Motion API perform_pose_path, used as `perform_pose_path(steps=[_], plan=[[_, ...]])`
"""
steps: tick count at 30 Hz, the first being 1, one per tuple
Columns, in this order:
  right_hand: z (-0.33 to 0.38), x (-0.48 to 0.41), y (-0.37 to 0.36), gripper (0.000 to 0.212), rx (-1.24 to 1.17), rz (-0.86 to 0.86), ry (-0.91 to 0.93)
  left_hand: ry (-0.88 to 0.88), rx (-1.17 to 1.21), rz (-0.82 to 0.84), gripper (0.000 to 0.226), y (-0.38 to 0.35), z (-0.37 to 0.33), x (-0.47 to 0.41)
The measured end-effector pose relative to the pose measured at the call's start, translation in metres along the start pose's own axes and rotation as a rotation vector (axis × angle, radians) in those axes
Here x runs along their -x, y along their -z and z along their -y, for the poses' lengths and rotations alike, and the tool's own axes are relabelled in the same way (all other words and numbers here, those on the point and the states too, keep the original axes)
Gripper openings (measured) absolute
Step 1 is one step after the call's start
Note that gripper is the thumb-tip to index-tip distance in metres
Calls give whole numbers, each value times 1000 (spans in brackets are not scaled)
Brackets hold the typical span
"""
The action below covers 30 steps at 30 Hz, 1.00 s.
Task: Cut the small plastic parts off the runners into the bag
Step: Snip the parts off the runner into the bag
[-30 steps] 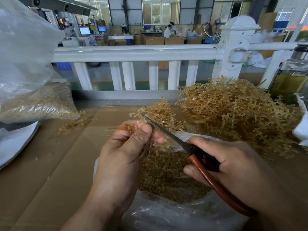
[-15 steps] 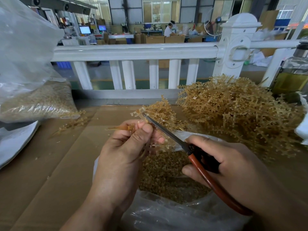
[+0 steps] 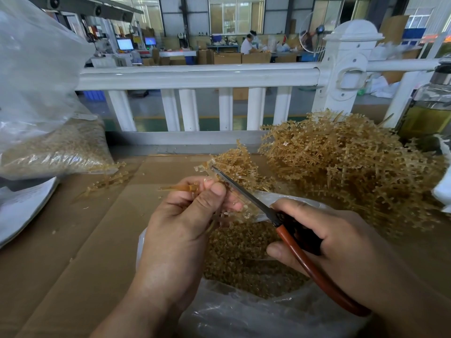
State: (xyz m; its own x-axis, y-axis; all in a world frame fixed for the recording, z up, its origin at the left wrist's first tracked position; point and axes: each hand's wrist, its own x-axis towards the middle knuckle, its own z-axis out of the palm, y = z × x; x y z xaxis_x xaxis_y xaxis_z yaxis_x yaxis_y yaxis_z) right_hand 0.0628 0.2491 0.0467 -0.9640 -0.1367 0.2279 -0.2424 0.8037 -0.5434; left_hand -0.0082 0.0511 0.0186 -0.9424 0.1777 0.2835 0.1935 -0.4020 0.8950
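Little is changing over the last second: the left hand (image 3: 185,215) is still pinching a runner (image 3: 180,187) between its thumb and curled fingers, holding it over the mouth of the open bag (image 3: 244,313) that is sitting at the near edge of the worktop (image 3: 73,240). The right hand (image 3: 329,240) is still gripping the red handles of the scissors (image 3: 244,193), fingers wrapped round them, with the tip staying at the far end of the runner. The blades are showing as one thin line, so they are looking closed, though whether they are biting on a part is too fine to tell. The heap of cut parts (image 3: 244,259) in the bag is looking the same as before. This seems to be snipping mid-runner, with steady progress. A big pile of uncut runners (image 3: 353,162) is waiting at the far right corner, so much work is probably remaining.
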Motion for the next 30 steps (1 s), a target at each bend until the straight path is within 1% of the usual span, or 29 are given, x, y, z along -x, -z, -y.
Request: perform_pose_path(steps=[6,9,15,21,24,26,28,30], plan=[[-1,-1,1,48,4,8,8,4,18,-4,7,0,0,1],[-1,0,0,48,0,8,7,12,34,4,7,0,0,0],[3,-1,2,42,9,16,5,18,58,6,20,1,2,-1],[1,-1,1,48,-8,5,-8,47,68,-1,12,0,0,0],[-1,-1,-1,41,-33,-16,-9,70,73,-12,13,-2,-2,0],[-2,-2,-3,44,-57,-38,-4,88,88,-20,16,-3,-4,1],[-4,-2,-5,46,-164,-103,-13,120,110,-17,19,-3,-6,0],[-3,-2,-7,48,-426,-168,-35,173,138,13,18,-5,-7,2]])
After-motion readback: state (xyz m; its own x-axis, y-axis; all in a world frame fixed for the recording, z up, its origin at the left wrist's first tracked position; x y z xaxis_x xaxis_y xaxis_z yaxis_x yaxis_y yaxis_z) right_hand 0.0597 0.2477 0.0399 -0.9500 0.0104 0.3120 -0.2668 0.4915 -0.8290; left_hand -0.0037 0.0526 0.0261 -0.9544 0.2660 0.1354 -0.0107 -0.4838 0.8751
